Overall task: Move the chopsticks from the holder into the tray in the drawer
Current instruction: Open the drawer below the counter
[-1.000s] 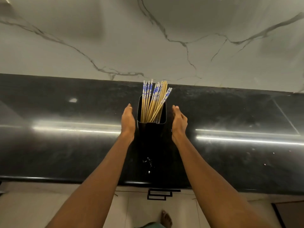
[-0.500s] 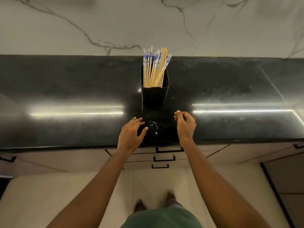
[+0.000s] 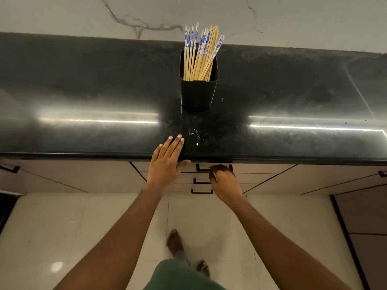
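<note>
Several bamboo chopsticks (image 3: 199, 53) with blue-and-white tops stand upright in a black square holder (image 3: 198, 93) on the black countertop (image 3: 83, 91). My left hand (image 3: 167, 164) lies flat and open on the counter's front edge, well short of the holder. My right hand (image 3: 225, 182) is below the counter edge, its fingers curled around the right part of the top drawer handle (image 3: 201, 169). The drawer front is closed, and the tray is hidden inside.
Two more black drawer handles (image 3: 201, 182) sit below the top one in the beige cabinet front. Other handles show at the far left (image 3: 10, 169) and far right (image 3: 382, 173). A marble wall rises behind the counter. My bare feet stand on the pale tiled floor (image 3: 62, 227).
Both hands have drawn back from beside the holder towards me. The left one has settled on the counter edge, and the right one has dropped below the edge onto the top drawer handle.
</note>
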